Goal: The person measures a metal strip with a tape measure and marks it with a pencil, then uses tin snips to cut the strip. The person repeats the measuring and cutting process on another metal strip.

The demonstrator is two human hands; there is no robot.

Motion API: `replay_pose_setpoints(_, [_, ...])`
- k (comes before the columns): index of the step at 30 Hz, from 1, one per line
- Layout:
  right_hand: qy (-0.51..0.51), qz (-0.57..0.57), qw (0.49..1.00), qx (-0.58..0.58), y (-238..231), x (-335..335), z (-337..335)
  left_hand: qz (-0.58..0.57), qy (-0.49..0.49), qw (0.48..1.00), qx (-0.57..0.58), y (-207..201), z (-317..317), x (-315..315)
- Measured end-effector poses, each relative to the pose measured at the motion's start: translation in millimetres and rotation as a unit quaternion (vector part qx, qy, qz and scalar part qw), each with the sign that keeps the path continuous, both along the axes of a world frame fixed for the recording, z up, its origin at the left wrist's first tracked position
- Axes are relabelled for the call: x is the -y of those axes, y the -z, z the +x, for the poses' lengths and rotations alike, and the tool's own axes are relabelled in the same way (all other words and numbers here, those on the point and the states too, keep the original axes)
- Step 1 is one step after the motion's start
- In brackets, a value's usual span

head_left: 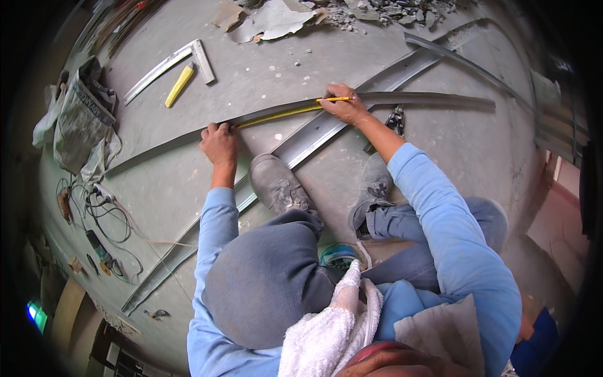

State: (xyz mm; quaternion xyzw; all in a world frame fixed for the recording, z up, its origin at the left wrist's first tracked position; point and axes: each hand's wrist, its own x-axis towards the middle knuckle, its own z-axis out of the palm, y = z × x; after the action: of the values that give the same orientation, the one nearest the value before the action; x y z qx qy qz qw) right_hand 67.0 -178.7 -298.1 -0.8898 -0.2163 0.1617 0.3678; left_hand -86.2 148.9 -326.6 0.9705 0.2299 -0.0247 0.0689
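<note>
A long, thin metal channel lies across the floor in front of me, and a yellow tape measure blade runs along it. My left hand is closed at the blade's left end, against the channel; its fingers partly hide what they grip. At the blade's other end my right hand pinches a yellow-orange pencil, resting on the channel. The tape's case does not show. Beneath the thin channel a wider metal channel crosses diagonally, beside my shoes. Dark snips lie right of it.
A metal square and a yellow-handled tool lie far left, near a grey bag. Cords, an orange power tool and a green grinder are at left. Rubble lies far off; another metal strip sits right.
</note>
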Motion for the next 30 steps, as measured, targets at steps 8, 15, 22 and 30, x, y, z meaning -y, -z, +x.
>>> replay_pose_setpoints(8, [-0.03,-0.013,0.999,0.005,4,3,2,0.002,0.002,1.0,0.007,1,-1,1])
replay_pose_setpoints(15, [-0.01,0.037,0.999,-0.007,-2,-15,-2,-0.001,-0.001,1.0,0.022,0,-2,2])
replay_pose_setpoints(22, [-0.036,0.05,0.998,0.015,6,-60,-20,0.007,-0.006,1.0,0.003,0,0,2])
replay_pose_setpoints(30, [-0.024,0.036,0.999,-0.004,12,-63,-21,0.002,-0.007,1.0,0.008,3,-1,2])
